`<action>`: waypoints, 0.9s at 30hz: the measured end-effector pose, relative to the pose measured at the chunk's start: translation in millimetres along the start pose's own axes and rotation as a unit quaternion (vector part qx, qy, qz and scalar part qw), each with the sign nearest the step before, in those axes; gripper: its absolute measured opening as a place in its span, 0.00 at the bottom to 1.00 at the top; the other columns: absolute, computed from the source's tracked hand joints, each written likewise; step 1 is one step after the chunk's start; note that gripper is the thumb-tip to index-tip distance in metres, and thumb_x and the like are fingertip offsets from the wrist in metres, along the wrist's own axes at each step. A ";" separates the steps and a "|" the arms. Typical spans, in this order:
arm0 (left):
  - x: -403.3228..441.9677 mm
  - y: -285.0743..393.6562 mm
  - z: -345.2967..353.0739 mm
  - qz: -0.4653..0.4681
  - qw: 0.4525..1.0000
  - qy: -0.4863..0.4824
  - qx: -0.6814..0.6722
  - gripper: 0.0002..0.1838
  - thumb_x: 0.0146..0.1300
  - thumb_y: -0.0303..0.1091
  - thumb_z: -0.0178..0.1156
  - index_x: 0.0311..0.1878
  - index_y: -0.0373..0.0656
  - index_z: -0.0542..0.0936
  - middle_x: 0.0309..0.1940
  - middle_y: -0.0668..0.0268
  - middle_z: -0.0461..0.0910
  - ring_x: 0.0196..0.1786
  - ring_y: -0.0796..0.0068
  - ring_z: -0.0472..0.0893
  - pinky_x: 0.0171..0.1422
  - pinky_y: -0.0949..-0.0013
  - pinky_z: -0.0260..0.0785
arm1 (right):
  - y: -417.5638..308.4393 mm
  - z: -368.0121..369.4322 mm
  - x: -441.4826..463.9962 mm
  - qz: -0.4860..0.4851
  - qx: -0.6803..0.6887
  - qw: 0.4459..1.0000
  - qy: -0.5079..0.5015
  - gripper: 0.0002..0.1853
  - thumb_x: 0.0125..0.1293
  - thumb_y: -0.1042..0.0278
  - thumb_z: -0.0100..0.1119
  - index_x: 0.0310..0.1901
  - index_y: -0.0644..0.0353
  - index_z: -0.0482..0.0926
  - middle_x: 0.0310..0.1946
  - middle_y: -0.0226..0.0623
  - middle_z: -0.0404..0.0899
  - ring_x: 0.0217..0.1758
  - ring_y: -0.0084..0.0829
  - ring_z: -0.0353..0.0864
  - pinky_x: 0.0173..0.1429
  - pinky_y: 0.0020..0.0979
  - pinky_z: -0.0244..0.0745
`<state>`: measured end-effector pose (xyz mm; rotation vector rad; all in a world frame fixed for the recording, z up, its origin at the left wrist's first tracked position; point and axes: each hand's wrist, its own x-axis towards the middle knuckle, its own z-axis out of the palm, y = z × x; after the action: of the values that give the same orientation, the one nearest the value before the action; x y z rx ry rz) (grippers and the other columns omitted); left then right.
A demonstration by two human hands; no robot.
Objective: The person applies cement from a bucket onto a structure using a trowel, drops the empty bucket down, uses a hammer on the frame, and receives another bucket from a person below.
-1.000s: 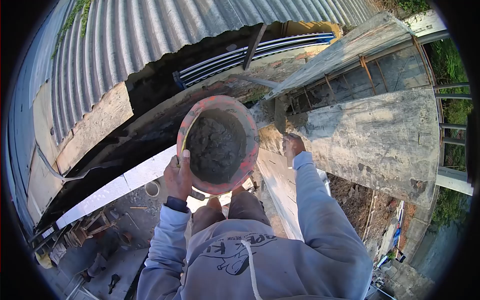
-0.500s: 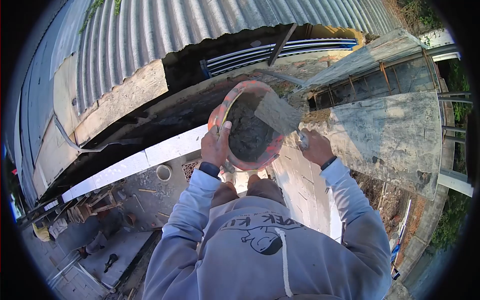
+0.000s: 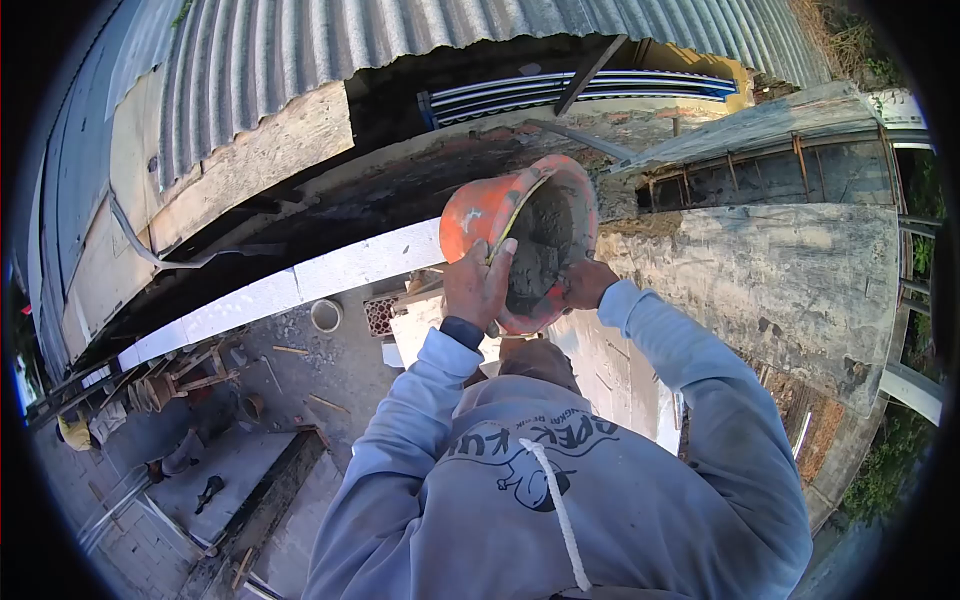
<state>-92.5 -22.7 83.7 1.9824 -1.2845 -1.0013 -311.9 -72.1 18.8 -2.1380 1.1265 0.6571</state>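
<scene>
An orange bucket [image 3: 478, 212] smeared with grey cement is tilted to the right, its mouth facing the board formwork. Wet mortar [image 3: 540, 245] lies inside it. My left hand [image 3: 478, 284] is closed on the bucket's left side near the rim, thumb up along the wall. At the lower right rim, my right hand [image 3: 586, 284] is closed around the trowel's handle. The blade is inside the bucket and cannot be told apart from the mortar. To the right of the bucket, the wooden formwork [image 3: 770, 290] has an open channel with rusty rebar [image 3: 801, 165].
A corrugated roof [image 3: 400, 40] overhangs at the top, with a white ledge [image 3: 290, 290] running below it on the left. Far below are a pale bucket [image 3: 326, 316], timber scraps [image 3: 200, 375] and another person [image 3: 185, 452]. Plants [image 3: 895, 460] grow at the right.
The bucket has tipped over to the right and shifted slightly that way. My right hand has moved left to the rim, bringing the trowel blade down into the bucket.
</scene>
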 end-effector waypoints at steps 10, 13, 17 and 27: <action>3.6 10.6 -0.2 0.005 1.000 -0.027 -0.008 0.32 0.65 0.62 0.49 0.29 0.35 0.73 0.19 0.48 0.74 0.27 0.45 0.77 0.32 0.53 0.66 | -9.0 42.4 -22.6 -0.030 0.175 0.973 0.147 0.21 0.48 0.61 0.60 0.47 0.55 0.78 0.39 0.48 0.81 0.44 0.50 0.79 0.49 0.46 0.75; 9.2 6.3 1.4 0.009 1.000 0.015 -0.021 0.31 0.66 0.61 0.49 0.28 0.36 0.74 0.16 0.52 0.73 0.23 0.51 0.76 0.29 0.56 0.64 | -14.2 27.8 -34.2 -0.020 0.165 0.975 0.149 0.21 0.49 0.63 0.60 0.48 0.55 0.76 0.39 0.47 0.80 0.43 0.49 0.80 0.48 0.46 0.75; 10.0 -8.9 -7.4 -0.001 0.999 0.034 -0.026 0.34 0.67 0.63 0.44 0.28 0.35 0.73 0.18 0.47 0.73 0.25 0.47 0.76 0.32 0.54 0.65 | -19.7 9.2 -56.1 -0.008 0.202 0.961 0.190 0.17 0.49 0.63 0.59 0.43 0.55 0.76 0.36 0.46 0.80 0.42 0.50 0.79 0.46 0.47 0.74; 16.8 -39.1 -31.1 -0.014 0.997 0.066 -0.046 0.33 0.68 0.59 0.43 0.27 0.34 0.74 0.19 0.49 0.72 0.25 0.51 0.72 0.33 0.56 0.63 | -26.0 -30.9 -95.7 0.036 0.240 0.953 0.183 0.17 0.51 0.60 0.64 0.42 0.59 0.78 0.29 0.50 0.80 0.36 0.52 0.79 0.42 0.45 0.73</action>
<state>-43.0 -21.6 65.8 1.9665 -1.1226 -0.9090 -334.5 -31.7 111.7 -1.8354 1.3953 -0.0057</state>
